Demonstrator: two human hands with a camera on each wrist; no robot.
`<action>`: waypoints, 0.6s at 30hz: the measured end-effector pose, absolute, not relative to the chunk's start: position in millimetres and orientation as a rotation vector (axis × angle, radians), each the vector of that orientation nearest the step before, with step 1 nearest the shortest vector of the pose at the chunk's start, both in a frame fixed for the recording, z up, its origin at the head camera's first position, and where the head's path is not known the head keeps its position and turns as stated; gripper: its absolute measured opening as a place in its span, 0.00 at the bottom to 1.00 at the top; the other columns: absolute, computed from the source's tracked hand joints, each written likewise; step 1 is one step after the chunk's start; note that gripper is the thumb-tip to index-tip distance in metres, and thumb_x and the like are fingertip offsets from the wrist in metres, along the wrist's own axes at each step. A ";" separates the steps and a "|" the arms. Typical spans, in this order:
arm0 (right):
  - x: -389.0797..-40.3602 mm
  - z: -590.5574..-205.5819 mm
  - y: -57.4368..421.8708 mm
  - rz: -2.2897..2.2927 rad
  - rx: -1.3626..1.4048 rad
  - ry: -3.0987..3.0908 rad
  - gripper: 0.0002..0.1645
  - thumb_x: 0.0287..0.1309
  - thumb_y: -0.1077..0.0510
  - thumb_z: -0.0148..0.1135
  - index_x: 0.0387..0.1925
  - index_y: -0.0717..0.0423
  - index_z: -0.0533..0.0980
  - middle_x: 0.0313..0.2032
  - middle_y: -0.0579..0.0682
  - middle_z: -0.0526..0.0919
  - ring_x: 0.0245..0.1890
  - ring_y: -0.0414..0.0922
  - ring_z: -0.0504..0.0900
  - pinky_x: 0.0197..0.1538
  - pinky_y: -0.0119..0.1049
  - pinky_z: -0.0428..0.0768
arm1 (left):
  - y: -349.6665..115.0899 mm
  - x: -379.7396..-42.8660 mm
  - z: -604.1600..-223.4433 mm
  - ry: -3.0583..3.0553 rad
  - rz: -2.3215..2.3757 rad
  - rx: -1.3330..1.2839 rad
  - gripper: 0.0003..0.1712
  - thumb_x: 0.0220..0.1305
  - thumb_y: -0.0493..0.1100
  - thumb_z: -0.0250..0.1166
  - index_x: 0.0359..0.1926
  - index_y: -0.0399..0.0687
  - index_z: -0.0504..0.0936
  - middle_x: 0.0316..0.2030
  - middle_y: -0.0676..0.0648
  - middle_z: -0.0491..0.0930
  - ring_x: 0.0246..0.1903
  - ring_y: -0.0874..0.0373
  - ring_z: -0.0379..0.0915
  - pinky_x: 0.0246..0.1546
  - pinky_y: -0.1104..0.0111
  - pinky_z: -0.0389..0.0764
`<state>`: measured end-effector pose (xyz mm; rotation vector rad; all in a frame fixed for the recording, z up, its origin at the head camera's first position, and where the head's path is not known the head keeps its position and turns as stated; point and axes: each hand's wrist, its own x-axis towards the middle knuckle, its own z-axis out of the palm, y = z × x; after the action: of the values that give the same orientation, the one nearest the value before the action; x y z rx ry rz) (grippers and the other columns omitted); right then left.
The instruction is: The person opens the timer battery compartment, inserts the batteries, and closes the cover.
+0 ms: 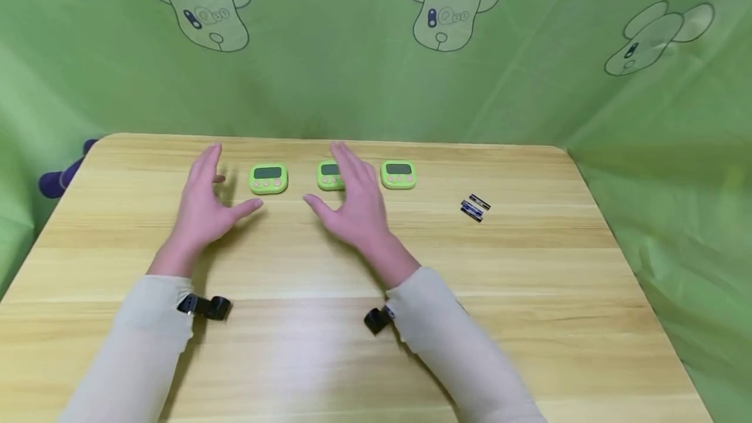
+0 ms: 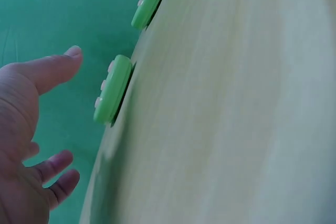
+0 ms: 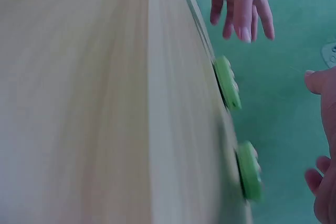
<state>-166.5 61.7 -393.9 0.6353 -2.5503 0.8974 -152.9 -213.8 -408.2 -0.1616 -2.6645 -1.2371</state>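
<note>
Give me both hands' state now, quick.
Left hand: open, holding nothing, above the table.
Right hand: open, holding nothing, over the middle timer.

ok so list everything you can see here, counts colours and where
small green digital timers: 3, green with dark screens and pale buttons, in a row near the table's far edge: left, middle partly behind the right hand, right
small dark batteries: a small cluster, count unclear, dark blue-black, right of the timers
light wooden table: 1, pale wood
green cartoon-print cloth backdrop: 1, behind and beside the table
purple object: 1, past the table's left edge
black wrist cameras: 2, one at each cuff
hands: left hand and right hand, both open, holding nothing, above the table
</note>
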 end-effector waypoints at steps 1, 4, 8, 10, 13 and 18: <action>-168.5 -395.6 54.9 0.941 0.631 -2.574 0.55 0.56 0.34 0.68 0.77 0.51 0.56 0.74 0.46 0.59 0.71 0.46 0.59 0.71 0.44 0.59 | -214.2 -155.2 -409.4 -2.672 -1.247 -0.158 0.69 0.48 0.47 0.82 0.80 0.51 0.44 0.77 0.43 0.45 0.57 0.37 0.67 0.58 0.44 0.72; -174.5 -400.3 35.9 1.036 0.634 -2.626 0.54 0.56 0.37 0.70 0.77 0.50 0.56 0.71 0.48 0.65 0.61 0.44 0.72 0.61 0.40 0.72 | -214.9 -162.8 -412.4 -2.684 -1.295 -0.150 0.65 0.49 0.44 0.82 0.79 0.47 0.49 0.75 0.41 0.50 0.56 0.39 0.70 0.56 0.47 0.74; -181.8 -405.6 15.7 1.079 0.651 -2.719 0.53 0.57 0.41 0.72 0.76 0.51 0.57 0.64 0.50 0.71 0.40 0.40 0.78 0.43 0.33 0.77 | -214.2 -171.3 -416.4 -2.697 -1.396 -0.131 0.60 0.49 0.39 0.81 0.77 0.44 0.55 0.69 0.37 0.61 0.51 0.43 0.74 0.53 0.52 0.77; -185.1 -408.4 7.9 1.071 0.654 -2.775 0.53 0.57 0.42 0.72 0.77 0.52 0.57 0.62 0.50 0.72 0.37 0.38 0.77 0.43 0.32 0.77 | -213.9 -174.3 -418.8 -2.711 -1.423 -0.120 0.57 0.50 0.38 0.80 0.76 0.43 0.57 0.62 0.36 0.68 0.48 0.44 0.75 0.52 0.54 0.78; -190.0 -413.5 -1.3 1.064 0.651 -2.837 0.53 0.58 0.43 0.72 0.76 0.55 0.57 0.60 0.52 0.75 0.35 0.37 0.78 0.43 0.30 0.77 | -214.1 -176.6 -421.7 -2.732 -1.433 -0.105 0.52 0.52 0.38 0.80 0.74 0.39 0.61 0.53 0.36 0.74 0.45 0.44 0.76 0.51 0.56 0.79; -195.9 -421.1 -12.1 1.024 0.645 -2.903 0.50 0.59 0.46 0.72 0.74 0.58 0.60 0.52 0.51 0.80 0.35 0.35 0.78 0.41 0.27 0.77 | -216.1 -179.9 -426.5 -2.756 -1.499 -0.088 0.44 0.56 0.36 0.76 0.71 0.36 0.66 0.50 0.35 0.77 0.45 0.46 0.76 0.47 0.68 0.79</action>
<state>-195.9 -12.1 -421.1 0.6454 -2.9033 1.0238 -179.9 -216.1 -426.5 -0.0879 -2.7559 -1.4986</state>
